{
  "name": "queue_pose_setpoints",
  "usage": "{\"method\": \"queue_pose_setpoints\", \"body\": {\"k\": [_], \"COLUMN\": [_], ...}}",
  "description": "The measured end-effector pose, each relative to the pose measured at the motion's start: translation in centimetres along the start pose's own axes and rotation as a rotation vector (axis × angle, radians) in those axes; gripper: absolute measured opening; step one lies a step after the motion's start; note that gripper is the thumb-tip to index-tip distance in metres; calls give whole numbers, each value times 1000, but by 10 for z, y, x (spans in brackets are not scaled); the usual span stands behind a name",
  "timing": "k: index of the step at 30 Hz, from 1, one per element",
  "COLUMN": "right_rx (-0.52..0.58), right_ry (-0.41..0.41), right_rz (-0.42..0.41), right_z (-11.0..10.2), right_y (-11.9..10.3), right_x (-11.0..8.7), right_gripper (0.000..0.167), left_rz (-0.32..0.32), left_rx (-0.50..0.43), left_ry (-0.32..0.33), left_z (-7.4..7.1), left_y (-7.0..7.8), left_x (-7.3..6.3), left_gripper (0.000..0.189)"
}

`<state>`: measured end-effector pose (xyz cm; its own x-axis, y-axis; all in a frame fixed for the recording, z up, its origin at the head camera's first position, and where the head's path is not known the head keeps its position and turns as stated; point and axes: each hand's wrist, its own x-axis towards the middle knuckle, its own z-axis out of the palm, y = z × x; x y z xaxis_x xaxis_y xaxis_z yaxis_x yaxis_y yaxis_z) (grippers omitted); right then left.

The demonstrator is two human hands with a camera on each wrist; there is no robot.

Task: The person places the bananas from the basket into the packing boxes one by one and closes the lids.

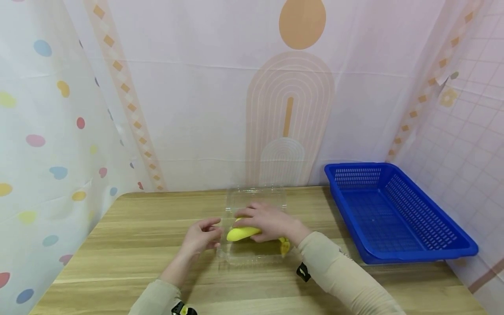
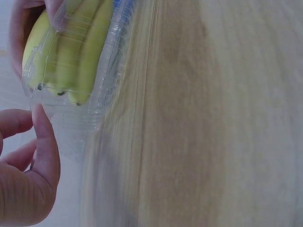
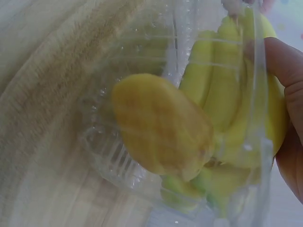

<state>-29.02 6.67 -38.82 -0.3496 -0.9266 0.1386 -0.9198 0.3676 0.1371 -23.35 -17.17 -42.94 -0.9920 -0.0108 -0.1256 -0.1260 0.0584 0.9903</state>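
Observation:
A clear plastic clamshell box point(image 1: 252, 261) stands on the table with its lid tipped back toward the wall. My right hand point(image 1: 269, 222) grips a bunch of yellow bananas point(image 1: 238, 234) inside it, thumb on the near side and fingers over the top. In the left wrist view the dark banana tips point toward my left hand point(image 2: 28, 175). That hand pinches the box's left rim between thumb and fingertip. A rounded yellow-orange fruit like a mango point(image 3: 161, 125) shows through the plastic in the right wrist view, beside the bananas' stem end.
A blue plastic basket point(image 1: 354, 236) with meshed sides stands to the right on the wooden table point(image 1: 157, 218). Patterned curtains point(image 1: 204, 109) hang close behind the table and along both sides.

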Motion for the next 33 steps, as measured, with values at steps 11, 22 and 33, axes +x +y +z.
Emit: {"method": "queue_pose_setpoints", "body": {"k": [11,22,33], "right_rx": [43,35,78], "right_ry": [-48,-44,-38], "right_rz": [29,27,43], "right_z": [4,6,9], "right_y": [-5,-7,-6], "right_x": [1,2,-2], "right_gripper": [55,56,56], "left_rz": [3,7,5], "left_rx": [-23,-12,-7], "left_ry": [1,4,-9], "left_z": [0,-1,-1], "left_y": [-1,-1,-1], "left_x": [3,3,1], "left_gripper": [47,47,47]}}
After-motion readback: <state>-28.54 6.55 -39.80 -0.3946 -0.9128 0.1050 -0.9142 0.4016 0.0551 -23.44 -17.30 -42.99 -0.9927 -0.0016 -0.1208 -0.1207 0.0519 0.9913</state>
